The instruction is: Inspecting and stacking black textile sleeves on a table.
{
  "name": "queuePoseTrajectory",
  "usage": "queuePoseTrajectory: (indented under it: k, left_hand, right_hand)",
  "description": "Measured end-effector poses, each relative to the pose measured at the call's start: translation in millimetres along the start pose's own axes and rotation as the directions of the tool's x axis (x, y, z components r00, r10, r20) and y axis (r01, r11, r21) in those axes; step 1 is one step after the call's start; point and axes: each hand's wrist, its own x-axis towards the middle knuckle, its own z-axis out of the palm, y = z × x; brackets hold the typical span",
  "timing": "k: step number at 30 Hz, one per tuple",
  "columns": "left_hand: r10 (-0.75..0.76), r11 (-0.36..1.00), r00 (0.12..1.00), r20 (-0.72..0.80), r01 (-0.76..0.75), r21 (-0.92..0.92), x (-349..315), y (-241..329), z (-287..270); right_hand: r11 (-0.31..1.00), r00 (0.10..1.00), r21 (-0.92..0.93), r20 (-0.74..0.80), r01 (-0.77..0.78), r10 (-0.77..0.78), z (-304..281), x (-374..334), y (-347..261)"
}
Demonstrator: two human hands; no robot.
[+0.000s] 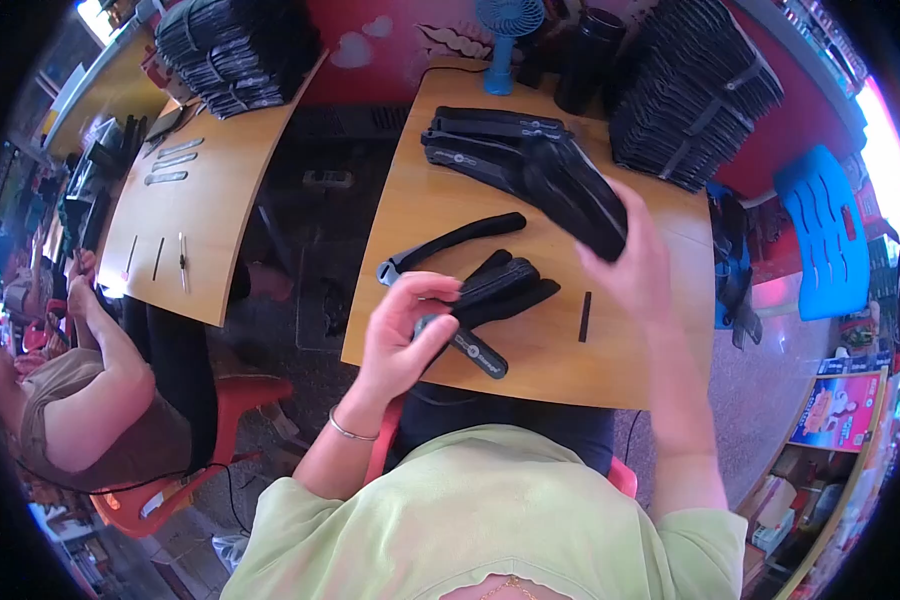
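My left hand [402, 335], over the near left part of the table, is closed in a pinch on a black strap [480, 353] with pale print on its flat rounded end. Just beyond it lie more black padded pieces [510, 288], partly hidden by the fingers. Farther right, my right hand [633, 255] grips the near end of a thick black folded bundle [570, 190], which slants up and left. Its far end meets other black folded straps [490, 135] lying on the table. A plier-like tool [450, 243] with a grey head and black handle rests beyond my left hand.
The wooden table [630, 375] also bears a short black strip [585, 316], a blue fan [503, 45], a dark cylinder [588, 62] and a tall strapped stack of black pieces [692, 95]. A blue chair [825, 235] stands right. Left, a person [100, 400] sits by another table [195, 265].
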Motion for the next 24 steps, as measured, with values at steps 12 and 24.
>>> queuePoseTrajectory:
  k: [12,24]
  left_hand:
    - [0.016,0.961,0.891,-0.453,0.112,0.254,-18,-6,-59]
    - [0.040,0.640,0.989,-0.142,0.084,0.764,-28,-14,-40]
  right_hand:
    - [0.881,0.908,-0.324,0.352,0.346,-0.227,117,146,104]
    - [0.977,0.755,0.211,0.641,0.003,-0.140,110,26,-70]
